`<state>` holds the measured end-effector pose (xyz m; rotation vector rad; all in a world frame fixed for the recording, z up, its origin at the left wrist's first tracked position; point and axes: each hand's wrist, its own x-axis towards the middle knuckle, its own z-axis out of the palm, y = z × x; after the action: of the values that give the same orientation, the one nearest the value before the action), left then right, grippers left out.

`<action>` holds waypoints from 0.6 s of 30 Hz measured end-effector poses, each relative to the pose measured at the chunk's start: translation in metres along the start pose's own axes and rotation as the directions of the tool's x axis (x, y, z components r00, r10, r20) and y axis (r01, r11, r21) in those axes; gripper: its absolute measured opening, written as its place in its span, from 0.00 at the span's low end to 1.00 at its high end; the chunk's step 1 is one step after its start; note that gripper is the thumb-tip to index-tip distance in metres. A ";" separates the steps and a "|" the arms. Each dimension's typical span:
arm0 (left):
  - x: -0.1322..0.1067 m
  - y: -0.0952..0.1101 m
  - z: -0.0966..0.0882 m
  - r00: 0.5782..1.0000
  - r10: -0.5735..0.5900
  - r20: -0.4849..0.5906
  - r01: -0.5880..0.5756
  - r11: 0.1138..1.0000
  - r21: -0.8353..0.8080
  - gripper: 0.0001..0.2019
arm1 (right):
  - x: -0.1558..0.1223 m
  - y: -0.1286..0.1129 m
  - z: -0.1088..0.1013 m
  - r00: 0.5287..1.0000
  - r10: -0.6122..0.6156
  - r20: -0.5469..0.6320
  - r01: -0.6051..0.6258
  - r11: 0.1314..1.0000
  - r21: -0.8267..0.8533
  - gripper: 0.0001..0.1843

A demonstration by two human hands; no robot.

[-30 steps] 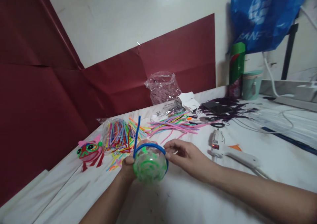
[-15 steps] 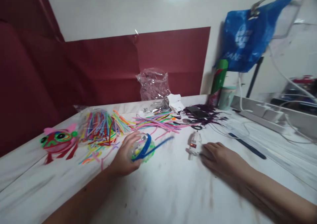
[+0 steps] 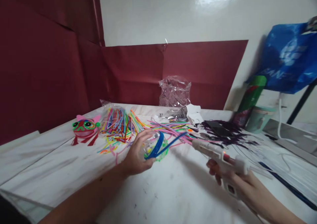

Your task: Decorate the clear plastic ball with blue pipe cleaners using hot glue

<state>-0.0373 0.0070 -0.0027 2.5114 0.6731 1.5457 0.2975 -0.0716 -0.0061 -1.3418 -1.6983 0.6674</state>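
My left hand (image 3: pixel 137 153) grips a clear plastic ball (image 3: pixel 155 148) with green marks inside, held just above the white table (image 3: pixel 173 191). A blue pipe cleaner (image 3: pixel 163 146) runs round the ball, and its loose end sticks out to the right. My right hand (image 3: pixel 231 181) is closed on the grip of a white glue gun (image 3: pixel 218 156). The gun's nozzle points left toward the ball, a short gap away. A small red light shows on the gun's body.
Behind the ball lie a heap of coloured pipe cleaners (image 3: pixel 119 125), a pink and red craft figure (image 3: pixel 85 128), a crumpled clear bag (image 3: pixel 174 92) and purple strands round a phone (image 3: pixel 218 129). At right stand a green can (image 3: pixel 250 100), a teal cup (image 3: pixel 259 118) and a blue bag (image 3: pixel 289 58).
My right hand left the ball, reached for the glue gun lying on the table and lifted it toward the ball. My left hand kept the ball, tilting it so the blue end points right.
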 end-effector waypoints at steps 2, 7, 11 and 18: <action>0.002 0.003 -0.001 0.999 0.015 -0.031 -0.014 1.000 0.018 0.34 | -0.001 -0.024 0.013 0.994 -0.068 0.084 0.060 0.993 0.100 0.25; 0.003 0.004 -0.005 0.996 0.079 -0.040 -0.074 0.991 0.116 0.36 | 0.002 -0.040 0.041 0.990 -0.110 0.090 0.098 0.987 0.126 0.29; 0.002 0.000 -0.005 0.996 0.088 -0.024 -0.084 0.989 0.124 0.37 | -0.001 -0.021 0.048 0.990 -0.095 0.104 0.086 0.992 0.087 0.30; 0.000 -0.002 -0.001 0.998 0.056 0.016 -0.058 0.990 0.131 0.38 | -0.002 -0.019 0.041 0.944 -0.232 0.234 0.245 0.969 -0.028 0.16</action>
<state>-0.0393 0.0088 -0.0033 2.6555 0.7308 1.5516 0.2528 -0.0753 -0.0118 -1.1039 -2.0405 0.6559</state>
